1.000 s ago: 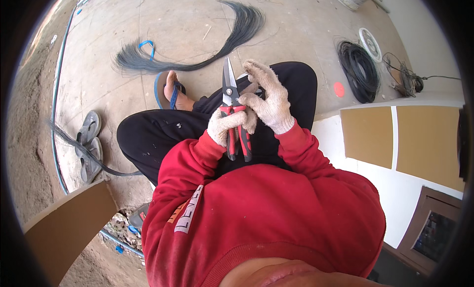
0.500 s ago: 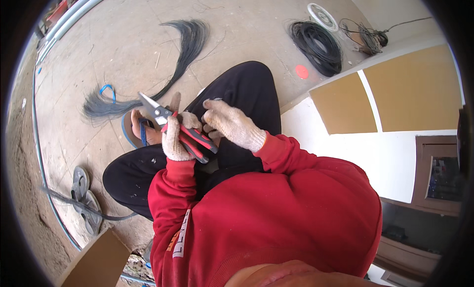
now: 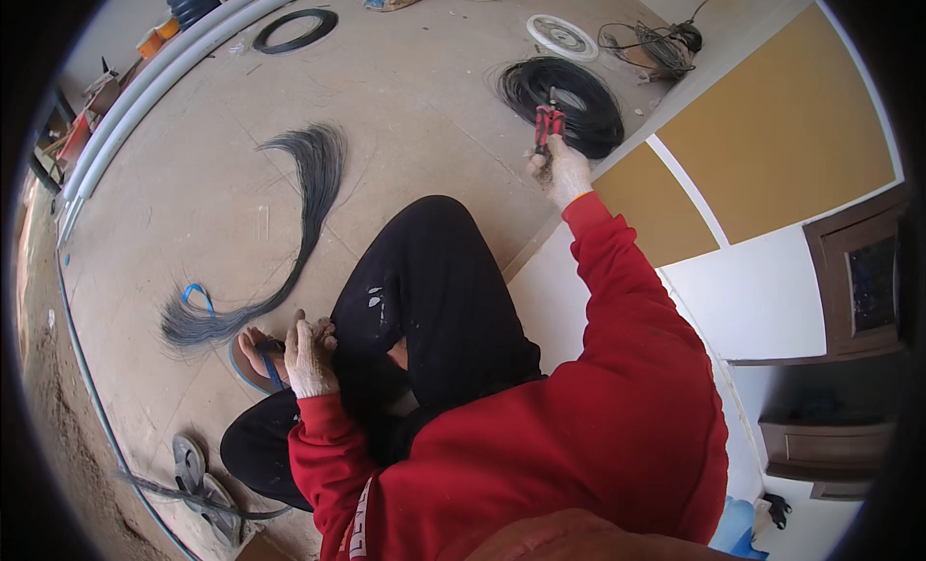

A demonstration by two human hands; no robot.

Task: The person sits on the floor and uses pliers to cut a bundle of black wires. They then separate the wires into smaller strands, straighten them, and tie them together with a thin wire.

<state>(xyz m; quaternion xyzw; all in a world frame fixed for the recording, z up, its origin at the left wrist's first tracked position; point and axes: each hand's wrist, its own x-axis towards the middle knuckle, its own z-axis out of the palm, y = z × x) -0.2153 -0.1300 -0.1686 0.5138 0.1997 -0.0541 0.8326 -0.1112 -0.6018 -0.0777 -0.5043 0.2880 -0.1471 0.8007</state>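
My right hand [image 3: 561, 168], in a pale knit glove with grimy fingers, is stretched out at the far right. It is closed on shears [image 3: 549, 124] with red and black handles, above a coil of black wire [image 3: 600, 112] on the floor; the blades hardly show. My left hand [image 3: 311, 360], gloved too, rests by my knee and sandalled foot with fingers apart, and no tool shows in it. Beyond it on the floor curves a long bundle of dark wire strands [image 3: 311, 209], fanned out at both ends, with a blue tie [image 3: 198, 293] near one end.
A white ring [image 3: 562, 37] and tangled wire [image 3: 661, 52] lie past the coil. Farther back is a smaller black coil [image 3: 295, 30]. Long pale pipes [image 3: 159, 79] run along the left. Grey slippers [image 3: 204, 489] sit at lower left. A white and tan wall [image 3: 762, 127] stands at right.
The shears have gone from my left hand to my right. My right arm has reached out to the far right over the coil. The view has shifted, showing more of the far floor.
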